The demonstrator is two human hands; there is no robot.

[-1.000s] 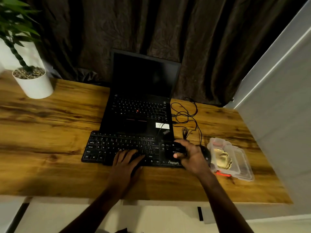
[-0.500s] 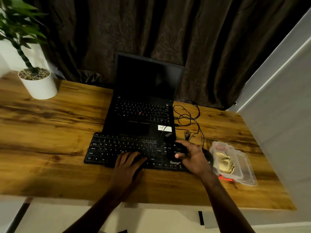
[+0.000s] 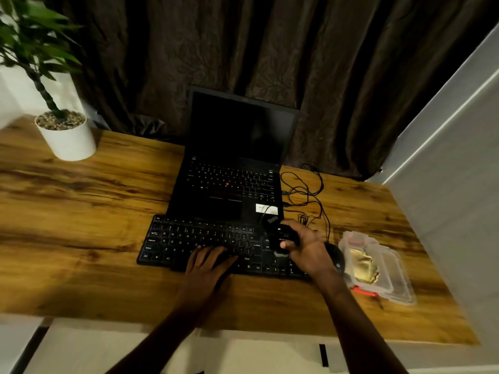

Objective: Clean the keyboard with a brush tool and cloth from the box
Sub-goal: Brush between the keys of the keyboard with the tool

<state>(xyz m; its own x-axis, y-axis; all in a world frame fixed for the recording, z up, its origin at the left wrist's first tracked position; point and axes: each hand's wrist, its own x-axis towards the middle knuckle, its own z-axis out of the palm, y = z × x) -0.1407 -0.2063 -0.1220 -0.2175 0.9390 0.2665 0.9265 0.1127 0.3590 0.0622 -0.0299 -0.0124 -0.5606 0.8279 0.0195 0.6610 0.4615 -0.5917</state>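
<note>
Two bare forearms rise from the bottom edge of the frame onto a wooden table [image 3: 81, 211]. Just below centre, the left hand [image 3: 208, 268] lies flat with its fingers straight and slightly spread, the tips resting on the lower key rows of a black keyboard [image 3: 189, 238] that runs across the middle of the frame. To the right of it, the right hand [image 3: 307, 249] has its fingers and thumb curled around a small black brush tool [image 3: 282, 236], held over the right end of the keyboard; the tool is too dark to make out its bristles. A black mouse [image 3: 334, 259] shows partly behind that wrist. Just beside the mouse, at the right of the frame, a clear plastic box [image 3: 394, 268] with a red latch [image 3: 363, 291] on its near edge sits on the table, and a crumpled yellow cloth [image 3: 363, 268] lies inside it. Directly behind the keyboard and touching its far edge, an open black laptop [image 3: 232, 163] stands with a dark screen. Loose black cables [image 3: 305, 193] coil on the table to the right of the laptop. In the upper left, a white pot [image 3: 67, 144] topped with pebbles holds a green plant. A dark curtain [image 3: 243, 49] hangs across the back, and a pale wall [image 3: 445, 184] closes the right side.
</note>
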